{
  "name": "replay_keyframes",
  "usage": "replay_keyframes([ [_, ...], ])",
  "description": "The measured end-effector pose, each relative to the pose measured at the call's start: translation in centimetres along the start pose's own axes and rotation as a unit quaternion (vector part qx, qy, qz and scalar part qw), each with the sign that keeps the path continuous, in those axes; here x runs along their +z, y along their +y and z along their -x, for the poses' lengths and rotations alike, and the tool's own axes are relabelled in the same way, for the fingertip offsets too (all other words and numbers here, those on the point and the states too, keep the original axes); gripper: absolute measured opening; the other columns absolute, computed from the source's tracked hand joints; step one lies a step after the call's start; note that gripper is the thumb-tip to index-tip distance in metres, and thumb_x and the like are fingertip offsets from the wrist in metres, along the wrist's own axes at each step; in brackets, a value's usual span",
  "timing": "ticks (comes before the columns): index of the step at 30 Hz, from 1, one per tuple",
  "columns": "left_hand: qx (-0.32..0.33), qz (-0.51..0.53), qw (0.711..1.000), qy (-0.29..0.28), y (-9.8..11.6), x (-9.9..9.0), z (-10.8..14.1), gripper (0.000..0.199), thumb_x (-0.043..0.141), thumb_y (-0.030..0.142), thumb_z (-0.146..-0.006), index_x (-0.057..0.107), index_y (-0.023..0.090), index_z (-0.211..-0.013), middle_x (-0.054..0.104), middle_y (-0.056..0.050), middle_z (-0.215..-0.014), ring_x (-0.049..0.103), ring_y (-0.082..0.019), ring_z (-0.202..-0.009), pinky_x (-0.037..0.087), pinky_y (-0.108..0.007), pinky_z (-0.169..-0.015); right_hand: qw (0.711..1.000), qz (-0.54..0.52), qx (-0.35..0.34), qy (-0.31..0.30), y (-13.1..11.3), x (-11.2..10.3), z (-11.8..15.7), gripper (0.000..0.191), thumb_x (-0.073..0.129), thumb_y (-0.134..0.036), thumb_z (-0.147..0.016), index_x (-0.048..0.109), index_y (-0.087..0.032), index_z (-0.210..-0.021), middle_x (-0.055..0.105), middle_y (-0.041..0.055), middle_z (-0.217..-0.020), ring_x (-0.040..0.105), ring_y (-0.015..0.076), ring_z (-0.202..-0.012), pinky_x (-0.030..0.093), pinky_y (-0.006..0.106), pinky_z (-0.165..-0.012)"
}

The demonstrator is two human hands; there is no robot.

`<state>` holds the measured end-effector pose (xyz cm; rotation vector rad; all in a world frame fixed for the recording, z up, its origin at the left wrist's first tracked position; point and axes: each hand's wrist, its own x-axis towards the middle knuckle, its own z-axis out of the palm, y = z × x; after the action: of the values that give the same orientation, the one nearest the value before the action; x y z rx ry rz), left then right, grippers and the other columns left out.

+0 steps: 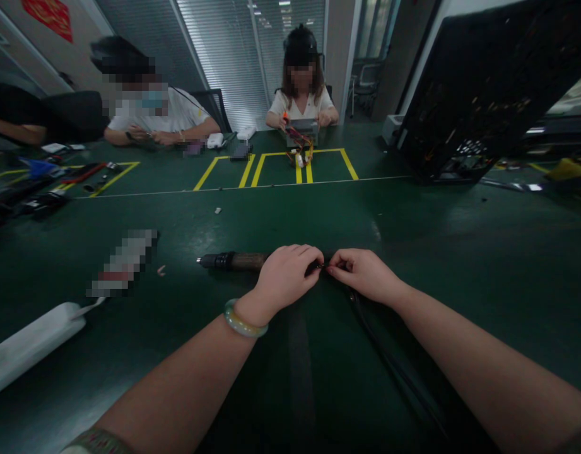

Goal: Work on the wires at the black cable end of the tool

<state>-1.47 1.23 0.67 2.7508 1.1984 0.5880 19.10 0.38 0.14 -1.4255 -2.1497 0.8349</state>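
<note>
A long, dark rod-like thing [247,261] lies crosswise on the green table, with a brown section and a ribbed black end tipped with bright metal at the left. My left hand [290,272], a bangle on its wrist, curls over its middle, fingers closed. Just to the right, my right hand [359,272] has thumb and fingertips pinched together. The fingertips of both hands almost meet at a small dark part, too small to name. A thin black cord or strap [382,350] trails from beneath my right hand toward the lower right.
A white power strip [32,347] and a blurred-out device [127,261] lie at the left. A large black case [474,82] stands at the back right. Across the table sit two co-workers, one handling a grey box [302,131] with wires. Tools and cables [39,189] lie far left.
</note>
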Motion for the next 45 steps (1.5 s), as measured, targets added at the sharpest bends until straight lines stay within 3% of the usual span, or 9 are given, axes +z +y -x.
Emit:
replay_keyframes([
  [45, -0.007, 0.001, 1.0, 0.0, -0.13, 0.1, 0.04, 0.014, 0.06, 0.028, -0.086, 0.058, 0.022, -0.098, 0.064, 0.0, -0.096, 0.059, -0.019, -0.09, 0.045, -0.036, -0.08, 0.999, -0.022, 0.018, -0.021, 0.05, -0.06, -0.05, 0.015, 0.058, -0.035, -0.088, 0.068, -0.023, -0.088, 0.068, -0.0013, -0.081, 0.061, 0.0146, -0.071, 0.04, 0.026, -0.06],
])
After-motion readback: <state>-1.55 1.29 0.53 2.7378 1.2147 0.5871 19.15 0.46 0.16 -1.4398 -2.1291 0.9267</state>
